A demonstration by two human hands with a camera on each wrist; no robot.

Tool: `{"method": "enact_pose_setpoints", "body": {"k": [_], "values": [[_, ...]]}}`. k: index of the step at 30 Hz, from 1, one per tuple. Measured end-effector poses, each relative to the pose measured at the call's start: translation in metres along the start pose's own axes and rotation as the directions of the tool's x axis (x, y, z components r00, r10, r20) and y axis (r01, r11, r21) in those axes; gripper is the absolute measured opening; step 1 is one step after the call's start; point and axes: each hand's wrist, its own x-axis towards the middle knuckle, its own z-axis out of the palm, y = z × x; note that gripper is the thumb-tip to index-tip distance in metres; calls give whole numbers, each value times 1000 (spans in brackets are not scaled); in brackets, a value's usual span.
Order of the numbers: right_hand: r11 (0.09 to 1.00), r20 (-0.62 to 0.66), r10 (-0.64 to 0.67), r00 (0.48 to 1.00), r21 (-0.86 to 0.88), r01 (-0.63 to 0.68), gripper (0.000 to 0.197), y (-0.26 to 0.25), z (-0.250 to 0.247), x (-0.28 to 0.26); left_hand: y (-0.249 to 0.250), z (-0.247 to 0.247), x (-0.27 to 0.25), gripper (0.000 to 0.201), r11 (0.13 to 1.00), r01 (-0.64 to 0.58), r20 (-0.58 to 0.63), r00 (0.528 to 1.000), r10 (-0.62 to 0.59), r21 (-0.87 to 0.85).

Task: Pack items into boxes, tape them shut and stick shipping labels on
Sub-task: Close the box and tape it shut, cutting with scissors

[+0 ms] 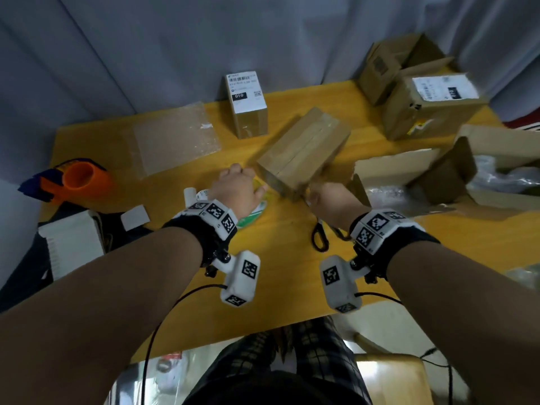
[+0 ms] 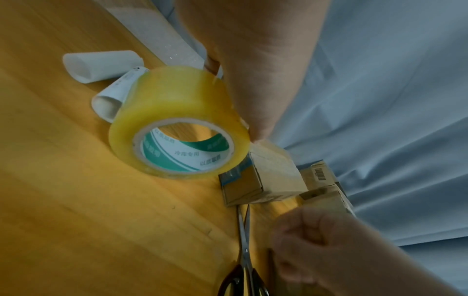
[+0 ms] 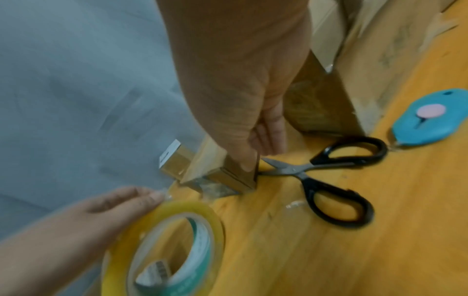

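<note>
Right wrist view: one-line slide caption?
Right hand steadies a cardboard box while left hand holds tape roll; scissors alongside.

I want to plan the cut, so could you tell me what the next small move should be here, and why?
Probably the right hand should reach for the scissors to cut the tape. The left hand holds the roll by the box, with a strip seemingly running to the box end, and the scissors lie free beside the right hand.

Black wristbands (image 1: 204, 241) with white tag-marked camera pods (image 1: 241, 277); black cables; plaid trousers (image 1: 306, 355)
</note>
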Motion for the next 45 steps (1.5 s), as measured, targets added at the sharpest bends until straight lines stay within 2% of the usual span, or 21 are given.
{"method": "enact_pose_setpoints", "body": {"k": [1,4,6,8,11,13,15,17,20,21,25,26,28,31,34,35,37,38,41,43,45], "values": [[998,31,37,999,-52,-36,17,1,9,-2,0,1,-3,52,1000,-11,-13,1000,11,0],[976,112,188,976,-135,-172,39,8,33,-8,0,6,-9,55,998,-31,-18,999,30,-49],[959,123,254,959,-158,-234,34,10,45,-14,-2,10,-13,56,995,-29,-5,1000,29,-93],[947,76,291,954,-165,-275,32,11,53,-18,-5,13,-15,56,993,-25,10,1000,27,-120],[955,50,268,962,-143,-259,35,13,55,-22,-8,14,-15,55,987,-28,34,999,34,-160],[969,114,223,968,-129,-208,38,13,47,-23,-10,12,-14,54,981,-26,53,998,37,-193],[973,165,198,966,-150,-173,17,11,30,-24,-11,8,-13,53,970,-9,83,996,30,-243],[975,248,198,948,-153,-163,24,11,10,-22,-9,1,-13,48,953,14,112,994,21,-303],[978,384,177,906,-168,-120,19,3,-25,-24,-10,-9,-7,37,944,27,151,988,24,-330],[979,425,165,890,-180,-96,29,-3,-36,-26,-11,-12,-4,32,944,25,157,987,28,-329],[992,555,120,823,-40,-117,72,-15,-54,-28,-10,-20,9,25,942,32,159,987,23,-334],[990,595,98,798,24,-140,75,-13,-53,-28,-8,-22,11,25,946,37,168,986,18,-321],[958,650,60,758,177,-227,66,-8,-45,-27,-4,-25,17,19,952,53,198,980,8,-302],[902,660,19,751,314,-298,85,3,-30,-21,0,-26,27,34,962,80,228,974,-19,-261],[850,679,-79,730,428,-307,101,7,-17,-15,0,-22,39,36,962,119,277,960,-48,-244],[826,667,-113,736,474,-303,90,7,-13,-12,0,-21,43,36,959,134,309,950,-52,-249],[796,630,-142,764,531,-290,50,5,-10,-7,0,-20,50,32,951,178,384,921,-70,-253],[794,607,-148,781,544,-272,43,5,-8,-3,0,-21,52,31,948,202,416,906,-85,-247],[772,551,-155,820,585,-247,40,3,-3,7,1,-23,59,30,938,249,491,865,-103,-242],[751,533,-164,830,613,-245,27,3,-1,14,1,-23,63,36,929,280,502,856,-126,-244],[756,521,-175,835,615,-225,27,5,2,20,1,-21,66,37,913,322,505,848,-160,-251]]}}
